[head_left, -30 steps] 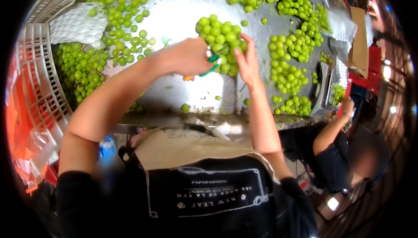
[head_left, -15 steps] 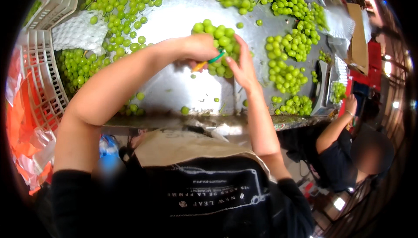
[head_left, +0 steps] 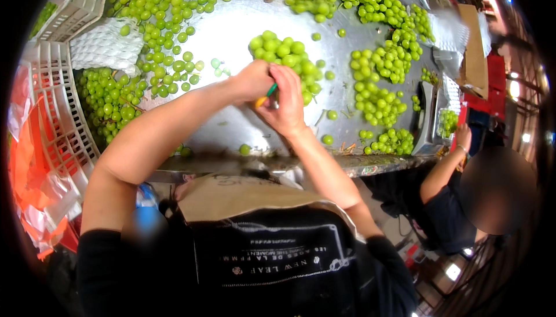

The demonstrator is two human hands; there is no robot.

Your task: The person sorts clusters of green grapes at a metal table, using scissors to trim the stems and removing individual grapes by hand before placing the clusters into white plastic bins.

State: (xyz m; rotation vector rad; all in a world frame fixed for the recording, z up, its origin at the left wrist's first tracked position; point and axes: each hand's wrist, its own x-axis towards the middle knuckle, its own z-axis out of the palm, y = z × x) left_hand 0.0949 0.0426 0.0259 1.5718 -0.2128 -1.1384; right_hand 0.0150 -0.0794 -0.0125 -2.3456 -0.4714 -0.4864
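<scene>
A loose bunch of green grapes (head_left: 286, 50) lies on the metal table just beyond both hands. My left hand (head_left: 255, 80) is closed around a small green-and-orange tool (head_left: 261, 102); its kind is mostly hidden by my fingers. Against it, my right hand (head_left: 288, 104) is curled, with its fingertips meeting the left hand near the green part of the tool. Whatever the right fingers hold, if anything, is out of sight. Several single grapes (head_left: 328, 139) lie to the right of my right hand.
Many grapes (head_left: 152, 15) are heaped at the left beside white foam netting (head_left: 110, 44) and a white plastic crate (head_left: 61, 94). More bunches (head_left: 376, 99) line the right side, near a scale-like tray (head_left: 427, 117). A co-worker's hand (head_left: 463, 136) is at the far right.
My right hand has come off the bunch's right side and moved left and down to meet my left hand. The bunch now rests farther from my fingers, and my left hand has shifted slightly down.
</scene>
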